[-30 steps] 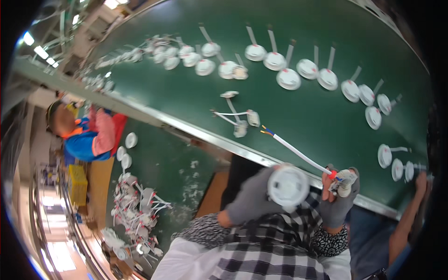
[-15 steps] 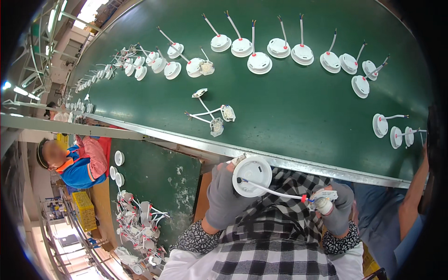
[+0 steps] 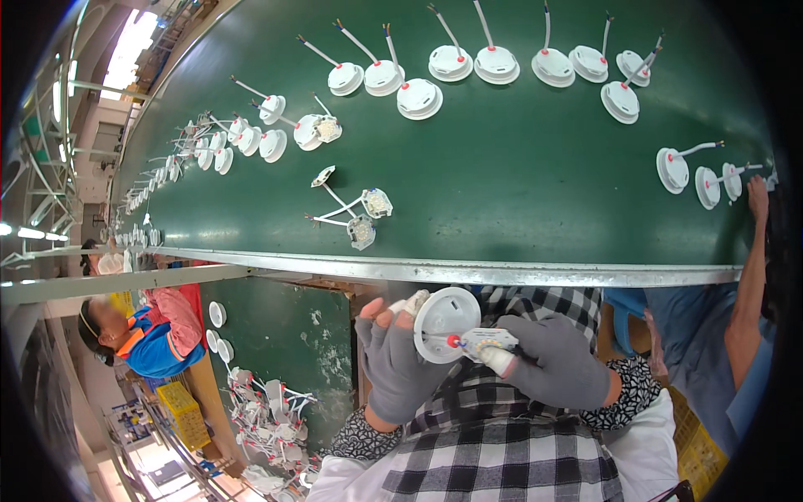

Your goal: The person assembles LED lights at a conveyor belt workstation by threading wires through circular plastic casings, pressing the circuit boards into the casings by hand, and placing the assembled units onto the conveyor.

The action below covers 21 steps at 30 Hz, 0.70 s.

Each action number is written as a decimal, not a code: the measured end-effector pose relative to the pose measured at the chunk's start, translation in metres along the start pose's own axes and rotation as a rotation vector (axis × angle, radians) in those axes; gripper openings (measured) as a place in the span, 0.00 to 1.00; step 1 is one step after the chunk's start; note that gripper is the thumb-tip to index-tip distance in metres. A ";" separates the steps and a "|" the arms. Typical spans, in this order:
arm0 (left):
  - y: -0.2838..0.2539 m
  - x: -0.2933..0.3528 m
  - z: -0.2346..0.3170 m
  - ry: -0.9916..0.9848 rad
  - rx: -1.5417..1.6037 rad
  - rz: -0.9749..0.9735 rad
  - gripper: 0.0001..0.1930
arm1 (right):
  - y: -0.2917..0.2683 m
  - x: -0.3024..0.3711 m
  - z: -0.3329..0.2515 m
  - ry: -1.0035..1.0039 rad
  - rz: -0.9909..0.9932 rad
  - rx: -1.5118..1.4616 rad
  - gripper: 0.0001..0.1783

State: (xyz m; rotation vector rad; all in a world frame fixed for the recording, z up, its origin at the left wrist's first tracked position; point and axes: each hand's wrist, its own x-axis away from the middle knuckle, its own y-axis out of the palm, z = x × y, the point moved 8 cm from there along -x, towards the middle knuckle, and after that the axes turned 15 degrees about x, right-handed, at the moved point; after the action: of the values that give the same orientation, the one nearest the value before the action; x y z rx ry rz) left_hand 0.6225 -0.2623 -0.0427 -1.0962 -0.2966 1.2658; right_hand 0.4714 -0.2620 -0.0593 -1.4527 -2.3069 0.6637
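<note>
In front of my checked apron, my left hand (image 3: 400, 364) grips a round white plastic lamp housing (image 3: 452, 306) by its rim, its hollow side facing up. Both hands wear grey fingerless gloves, with white wraps on some fingertips. My right hand (image 3: 556, 360) pinches a small LED circuit board (image 3: 492, 336) with a white cable. The board sits at the housing's lower right rim. A red cable grommet (image 3: 453, 341) shows over the housing's opening; most of the cable is hidden or has passed through the housing.
Beyond a metal edge (image 3: 468, 273), a green work surface (image 3: 502, 184) carries several white lamp housings with upright cables and a few crossed LED boards (image 3: 361, 232). A side table at left holds a heap of wired parts (image 3: 272, 427). A co-worker's arm (image 3: 747, 301) reaches in at right; another person (image 3: 150, 335) is at left.
My right hand has moved left and up, bringing the board and red grommet from the right to the housing. The cable stretched across before is now mostly out of sight. The view has turned slightly.
</note>
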 end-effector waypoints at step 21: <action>0.043 0.035 -0.039 -0.549 0.930 -0.110 0.24 | 0.011 -0.008 -0.011 -0.152 0.275 0.411 0.46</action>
State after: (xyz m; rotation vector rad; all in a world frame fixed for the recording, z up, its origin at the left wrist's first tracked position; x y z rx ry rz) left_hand 0.6357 -0.2552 -0.1091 0.0650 -0.1351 1.3621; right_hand 0.4889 -0.2626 -0.0564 -1.5667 -1.9269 1.2805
